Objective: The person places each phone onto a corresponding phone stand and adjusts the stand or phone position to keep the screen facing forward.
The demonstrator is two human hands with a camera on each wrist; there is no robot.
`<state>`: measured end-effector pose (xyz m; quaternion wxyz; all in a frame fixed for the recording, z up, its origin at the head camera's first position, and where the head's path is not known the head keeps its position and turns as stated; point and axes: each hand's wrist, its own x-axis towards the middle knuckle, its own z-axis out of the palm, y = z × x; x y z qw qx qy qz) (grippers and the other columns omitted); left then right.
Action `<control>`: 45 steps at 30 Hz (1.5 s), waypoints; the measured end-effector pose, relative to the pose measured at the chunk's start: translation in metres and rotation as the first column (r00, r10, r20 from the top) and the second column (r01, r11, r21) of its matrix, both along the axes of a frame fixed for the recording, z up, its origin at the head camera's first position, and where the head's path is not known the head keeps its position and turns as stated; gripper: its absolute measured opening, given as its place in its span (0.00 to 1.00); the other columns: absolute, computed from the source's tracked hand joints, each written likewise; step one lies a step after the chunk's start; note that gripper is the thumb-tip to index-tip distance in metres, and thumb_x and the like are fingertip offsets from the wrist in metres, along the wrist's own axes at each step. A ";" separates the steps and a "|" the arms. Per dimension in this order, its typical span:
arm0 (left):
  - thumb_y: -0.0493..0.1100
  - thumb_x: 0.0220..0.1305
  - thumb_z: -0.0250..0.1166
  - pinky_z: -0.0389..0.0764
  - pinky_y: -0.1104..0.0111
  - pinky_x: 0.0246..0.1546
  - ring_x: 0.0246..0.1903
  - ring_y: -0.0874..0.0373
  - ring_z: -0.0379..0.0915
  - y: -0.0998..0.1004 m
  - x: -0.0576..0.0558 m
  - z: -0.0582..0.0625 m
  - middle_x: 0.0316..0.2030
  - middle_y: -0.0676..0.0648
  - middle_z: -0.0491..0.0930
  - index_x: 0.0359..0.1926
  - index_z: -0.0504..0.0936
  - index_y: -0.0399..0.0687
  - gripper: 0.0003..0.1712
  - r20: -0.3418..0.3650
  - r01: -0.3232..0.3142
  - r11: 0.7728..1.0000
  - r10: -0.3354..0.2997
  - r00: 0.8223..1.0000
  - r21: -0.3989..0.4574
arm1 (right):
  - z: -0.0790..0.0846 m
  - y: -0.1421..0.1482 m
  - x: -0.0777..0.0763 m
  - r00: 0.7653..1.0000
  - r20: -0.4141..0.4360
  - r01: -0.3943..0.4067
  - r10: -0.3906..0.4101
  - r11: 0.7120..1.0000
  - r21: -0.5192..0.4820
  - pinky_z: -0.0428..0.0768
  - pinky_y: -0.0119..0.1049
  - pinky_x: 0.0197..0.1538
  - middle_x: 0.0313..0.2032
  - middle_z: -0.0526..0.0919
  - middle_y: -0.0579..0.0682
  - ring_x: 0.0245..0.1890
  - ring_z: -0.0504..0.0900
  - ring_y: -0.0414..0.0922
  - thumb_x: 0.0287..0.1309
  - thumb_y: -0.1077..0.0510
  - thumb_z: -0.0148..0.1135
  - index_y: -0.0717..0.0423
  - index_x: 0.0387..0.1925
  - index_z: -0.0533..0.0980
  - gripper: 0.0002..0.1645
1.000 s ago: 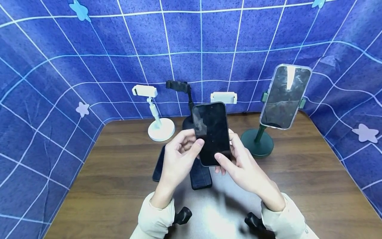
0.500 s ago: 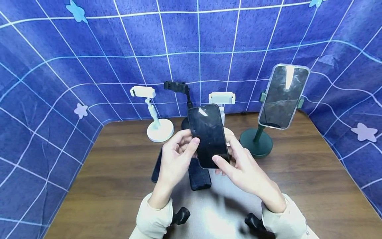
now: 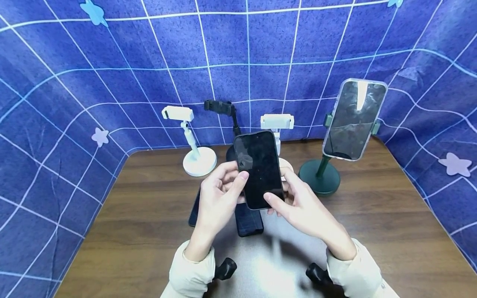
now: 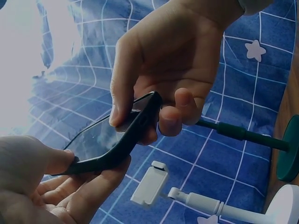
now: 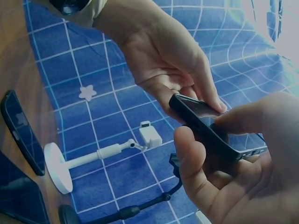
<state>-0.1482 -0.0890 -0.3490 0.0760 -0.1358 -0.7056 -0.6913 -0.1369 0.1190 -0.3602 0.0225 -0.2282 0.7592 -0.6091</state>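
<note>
A black smartphone [image 3: 261,169] with a dark screen is held up in front of the stands, tilted slightly to the left in the head view. My left hand [image 3: 220,194] grips its left edge, thumb on the glass and fingers behind. Lower down, my right hand [image 3: 303,207] holds the right edge, its thumb across the bottom corner of the screen. The right wrist view shows the phone's dark side [image 5: 201,128] between both hands. Beneath it on the table lie two more dark phones, one [image 3: 249,221] partly covered by the held phone, the other [image 3: 194,211] by my left hand.
Along the back of the wooden table [image 3: 141,198] stand a white phone stand [image 3: 199,161], a black one [image 3: 220,107] and another white one [image 3: 277,121]. A green stand [image 3: 320,178] at the right carries a phone in a clear case [image 3: 355,120]. Blue gridded cloth surrounds the table.
The held phone has shifted slightly left and lower and leans a little more to the left. Both hands keep their grip on it.
</note>
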 end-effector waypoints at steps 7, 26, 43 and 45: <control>0.36 0.71 0.65 0.87 0.62 0.26 0.29 0.63 0.86 0.001 -0.002 0.001 0.39 0.34 0.86 0.56 0.80 0.36 0.15 -0.026 -0.018 0.999 0.017 1.000 -0.040 | 0.004 0.004 -0.004 0.998 -0.062 0.026 -0.027 0.999 -0.030 0.87 0.39 0.40 0.51 0.88 0.53 0.43 0.89 0.43 0.70 0.61 0.64 0.45 0.68 0.69 0.29; 0.37 0.70 0.67 0.84 0.68 0.28 0.28 0.62 0.86 0.004 0.000 -0.002 0.38 0.39 0.88 0.59 0.80 0.45 0.18 -0.033 0.086 0.990 -0.090 0.995 -0.114 | 0.001 0.006 -0.001 0.963 -0.191 0.191 -0.192 0.981 -0.021 0.73 0.31 0.29 0.43 0.91 0.50 0.29 0.80 0.37 0.72 0.61 0.60 0.52 0.60 0.75 0.17; 0.34 0.64 0.72 0.83 0.72 0.31 0.30 0.61 0.87 0.007 -0.003 -0.006 0.38 0.38 0.89 0.58 0.79 0.41 0.22 -0.074 0.087 0.988 -0.097 0.993 -0.130 | -0.001 0.005 -0.004 0.982 -0.131 0.126 -0.135 0.989 -0.073 0.83 0.29 0.46 0.46 0.90 0.53 0.45 0.89 0.40 0.72 0.62 0.61 0.53 0.64 0.72 0.22; 0.33 0.64 0.71 0.82 0.72 0.30 0.30 0.62 0.87 0.008 -0.003 -0.006 0.37 0.37 0.89 0.58 0.78 0.39 0.22 -0.085 0.086 0.989 -0.096 0.992 -0.117 | -0.001 0.005 -0.004 0.978 -0.141 0.148 -0.154 0.988 -0.052 0.82 0.29 0.45 0.44 0.90 0.52 0.43 0.88 0.39 0.72 0.61 0.62 0.52 0.64 0.73 0.22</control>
